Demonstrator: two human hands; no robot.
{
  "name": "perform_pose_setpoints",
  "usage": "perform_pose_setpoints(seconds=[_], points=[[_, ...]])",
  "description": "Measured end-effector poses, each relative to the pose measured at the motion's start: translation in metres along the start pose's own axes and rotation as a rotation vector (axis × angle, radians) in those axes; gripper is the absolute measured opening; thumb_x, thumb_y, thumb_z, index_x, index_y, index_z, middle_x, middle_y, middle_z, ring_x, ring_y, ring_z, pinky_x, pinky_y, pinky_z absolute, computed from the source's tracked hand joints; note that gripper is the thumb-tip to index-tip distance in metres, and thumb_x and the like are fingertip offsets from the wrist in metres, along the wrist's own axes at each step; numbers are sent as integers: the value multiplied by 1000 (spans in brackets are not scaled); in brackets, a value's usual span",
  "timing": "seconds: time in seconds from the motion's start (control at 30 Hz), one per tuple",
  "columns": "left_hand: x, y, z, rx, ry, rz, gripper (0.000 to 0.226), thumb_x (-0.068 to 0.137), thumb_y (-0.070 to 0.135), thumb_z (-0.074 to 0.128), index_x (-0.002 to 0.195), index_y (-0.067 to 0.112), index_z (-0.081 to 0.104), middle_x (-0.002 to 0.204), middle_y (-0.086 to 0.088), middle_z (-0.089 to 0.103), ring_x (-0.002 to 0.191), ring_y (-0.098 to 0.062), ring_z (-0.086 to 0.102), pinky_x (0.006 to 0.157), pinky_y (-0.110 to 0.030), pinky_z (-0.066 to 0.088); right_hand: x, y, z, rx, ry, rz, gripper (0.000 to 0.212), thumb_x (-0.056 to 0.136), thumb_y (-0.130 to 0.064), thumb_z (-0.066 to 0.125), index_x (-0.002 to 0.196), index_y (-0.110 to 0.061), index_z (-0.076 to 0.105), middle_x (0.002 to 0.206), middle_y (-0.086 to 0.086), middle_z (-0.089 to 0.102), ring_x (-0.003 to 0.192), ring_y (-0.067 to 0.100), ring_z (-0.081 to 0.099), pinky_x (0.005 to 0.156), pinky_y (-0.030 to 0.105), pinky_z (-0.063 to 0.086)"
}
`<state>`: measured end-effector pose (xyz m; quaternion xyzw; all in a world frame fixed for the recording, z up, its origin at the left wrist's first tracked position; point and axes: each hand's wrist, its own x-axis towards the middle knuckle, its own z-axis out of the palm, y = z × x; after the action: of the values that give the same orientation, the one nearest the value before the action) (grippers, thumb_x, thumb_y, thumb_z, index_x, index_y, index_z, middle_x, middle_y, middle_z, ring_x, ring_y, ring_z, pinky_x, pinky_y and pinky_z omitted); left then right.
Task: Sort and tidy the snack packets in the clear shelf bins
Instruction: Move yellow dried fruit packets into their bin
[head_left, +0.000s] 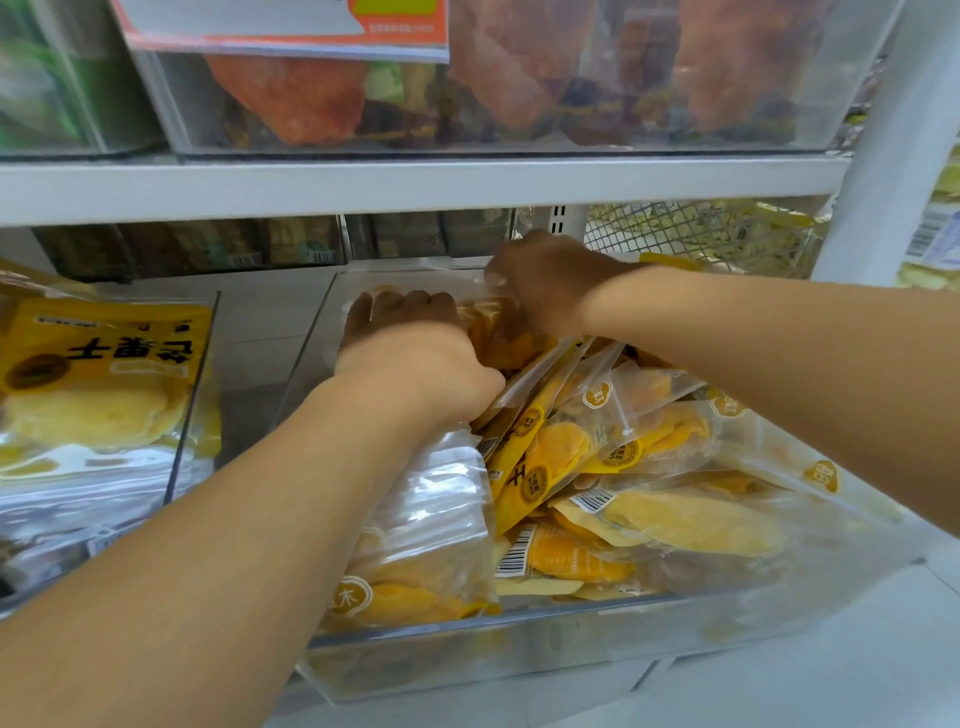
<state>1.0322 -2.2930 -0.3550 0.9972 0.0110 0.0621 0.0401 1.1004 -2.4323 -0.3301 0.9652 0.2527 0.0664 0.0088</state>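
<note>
- Both our hands are deep in the clear bin (571, 631) on the lower shelf, reaching to its back end.
- Left hand (410, 345): fingers curled down over the far edge of a packet (498, 327) at the back of the bin, gripping it.
- Right hand (545, 280): just right of the left one, nearly touching it, fingers curled onto the same packet's top. It's blurry, so the exact pinch is hard to make out.
- Below and right of our hands, the bin is full of yellow mango packets (613, 457), leaning and lying every which way.
- Under our left forearm, a few clear-fronted packets (436, 519) lie flatter against the bin's left side.
- Left of our left arm there's a second bin (200, 364) with a big yellow packet (98, 379) facing us.
- Above our hands, the upper shelf (415, 187) carries another bin (519, 104) of reddish snacks.
</note>
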Motion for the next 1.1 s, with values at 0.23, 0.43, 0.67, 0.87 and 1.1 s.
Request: perform_pose_setpoints(seconds=[0.23,0.43,0.67,0.87,1.1], points=[[4,-5,1,-28,-304,-120,101,63,74,29,148,21,42,156,-12,36,142,-38,34,117,-52,28,-2,-15,1,-337,6,-27,70,92,-28,67,149,-16,28,114,12,61,87,32,57,64,36,45],[-5,-6,-1,-38,-202,-79,95,92,68,43,160,23,-6,166,-14,-16,153,-36,-14,124,-49,-5,-50,-7,-26,-272,133,29,54,85,-51,70,124,-21,47,118,8,58,94,32,61,71,35,47],[-4,-6,-3,-93,-77,-43,91,86,62,60,157,19,21,165,-11,16,153,-29,11,125,-49,9,-70,3,-40,-8,-328,-214,51,80,-48,77,129,-45,60,115,-30,55,101,-7,50,91,19,40],[-10,1,-10,-437,278,85,40,85,46,70,112,23,51,116,-1,55,99,-21,49,79,-31,40,-42,-7,-18,-249,-295,-232,18,100,-37,55,106,-26,67,99,-4,64,83,17,58,73,29,48],[-9,2,-4,-313,114,235,21,87,50,70,96,33,63,97,7,64,88,-15,60,78,-35,56,-33,25,-27,-155,-174,20,20,101,-20,53,82,-26,54,84,-9,43,69,15,47,60,25,31]])
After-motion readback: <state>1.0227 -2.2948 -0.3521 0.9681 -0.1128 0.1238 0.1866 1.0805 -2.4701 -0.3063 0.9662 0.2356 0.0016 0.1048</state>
